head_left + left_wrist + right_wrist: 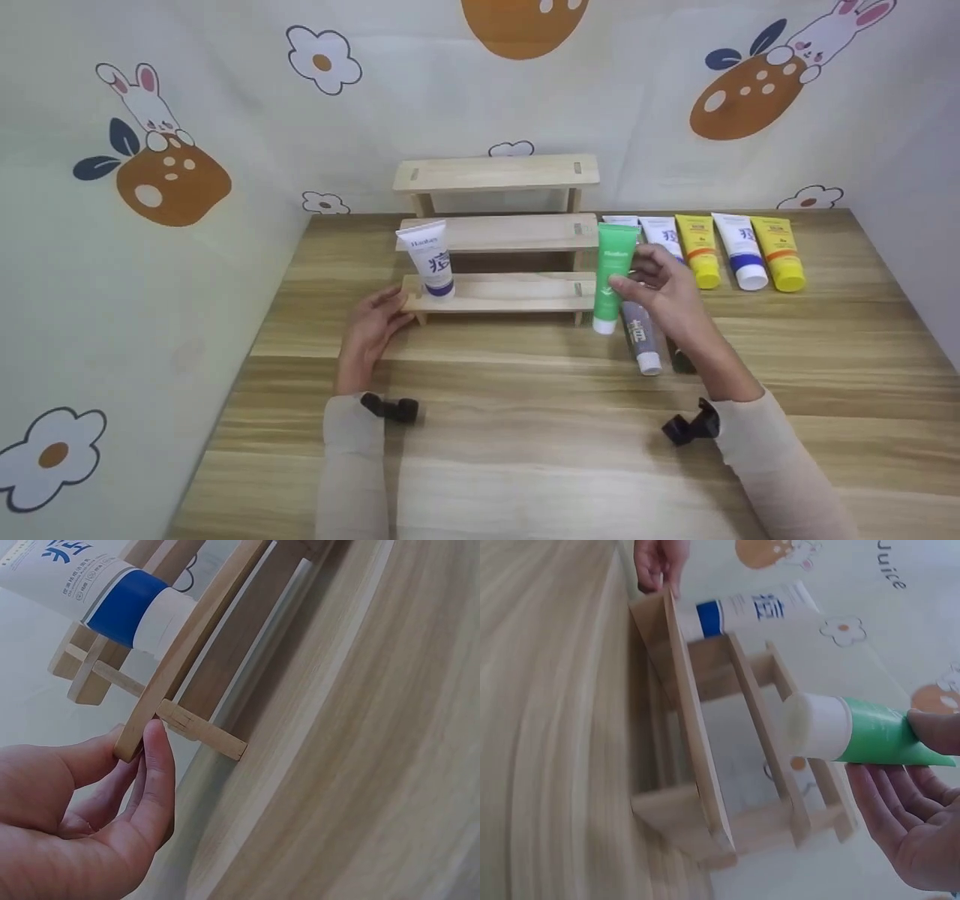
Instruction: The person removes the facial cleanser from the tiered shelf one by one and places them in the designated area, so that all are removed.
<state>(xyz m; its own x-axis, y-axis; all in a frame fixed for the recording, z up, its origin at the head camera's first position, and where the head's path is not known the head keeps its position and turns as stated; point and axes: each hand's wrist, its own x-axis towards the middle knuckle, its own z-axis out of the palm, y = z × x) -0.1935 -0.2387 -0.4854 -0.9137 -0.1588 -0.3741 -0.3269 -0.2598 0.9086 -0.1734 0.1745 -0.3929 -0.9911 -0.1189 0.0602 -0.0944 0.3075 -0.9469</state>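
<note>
A three-tier wooden rack stands on the table, and a white tube with a blue band is upright at the left of its lowest tier. My left hand pinches the left end of that tier between thumb and fingers, as the left wrist view shows closely. Beyond the tier's right end, my right hand holds a green tube with its white cap down. The right wrist view shows the thumb on one side of the green tube and the fingers on the other.
A grey tube lies right of the rack, partly behind the green one. Beside my right wrist is a dark, mostly hidden item. White tubes and yellow tubes lie in a row at the back right, near the patterned backdrop.
</note>
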